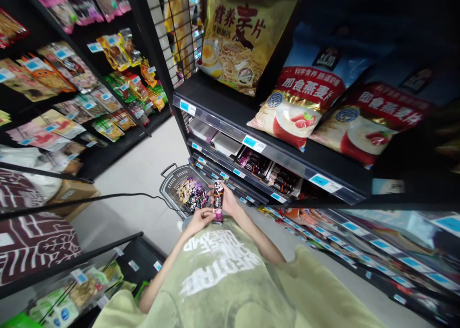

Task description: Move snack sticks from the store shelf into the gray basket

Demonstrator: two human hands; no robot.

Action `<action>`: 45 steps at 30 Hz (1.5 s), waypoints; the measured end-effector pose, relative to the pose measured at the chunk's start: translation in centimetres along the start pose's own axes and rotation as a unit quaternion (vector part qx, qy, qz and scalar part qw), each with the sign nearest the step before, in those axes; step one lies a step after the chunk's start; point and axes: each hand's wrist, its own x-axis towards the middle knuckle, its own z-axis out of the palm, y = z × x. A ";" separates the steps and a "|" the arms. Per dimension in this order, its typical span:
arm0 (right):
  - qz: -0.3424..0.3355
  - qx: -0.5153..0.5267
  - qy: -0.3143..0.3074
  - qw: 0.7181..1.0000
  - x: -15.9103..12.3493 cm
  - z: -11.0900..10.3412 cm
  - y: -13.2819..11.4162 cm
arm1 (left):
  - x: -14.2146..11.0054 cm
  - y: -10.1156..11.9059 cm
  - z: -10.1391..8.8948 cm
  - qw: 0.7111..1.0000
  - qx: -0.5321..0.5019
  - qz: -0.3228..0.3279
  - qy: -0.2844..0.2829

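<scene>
A narrow black-and-pink snack packet [217,202] is held upright in front of my chest. My right hand [230,201] is closed around its right side. At its lower left, the fingers of my left hand [201,218] pinch the packet near the pink end. Just beyond my hands, a grey shopping basket [169,188] stands low by the shelf. Many small wrapped packets [194,194] in black, purple and cream lie inside it. Part of the basket is hidden behind my hands.
A black shelf [223,108] with large oatmeal bags [294,88] rises ahead on the right. Open boxes of small dark packets [253,161] sit on its lower tier. Racks of hanging snacks [118,50] stand left. A black cable [118,197] crosses above the grey floor [118,175].
</scene>
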 end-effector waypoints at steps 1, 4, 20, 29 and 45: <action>0.001 0.010 -0.001 1.000 -0.1 0.0 -0.2 | 0.0 -0.1 0.0 1.000 -0.001 0.001 0.004; 0.008 0.038 -0.006 0.999 -0.3 0.2 -0.5 | 0.0 -0.2 -0.1 1.000 0.000 0.000 0.012; -0.053 0.082 0.017 0.995 0.5 -0.4 -1.0 | 0.2 2.4 -0.2 0.953 0.218 0.205 0.046; -0.103 0.000 0.016 0.995 0.1 -0.3 -1.2 | 0.3 1.1 -0.4 0.974 0.131 0.122 0.140; -0.086 -0.044 -0.050 0.994 -1.0 0.0 -0.9 | 0.7 0.7 -0.2 0.971 0.040 0.138 0.189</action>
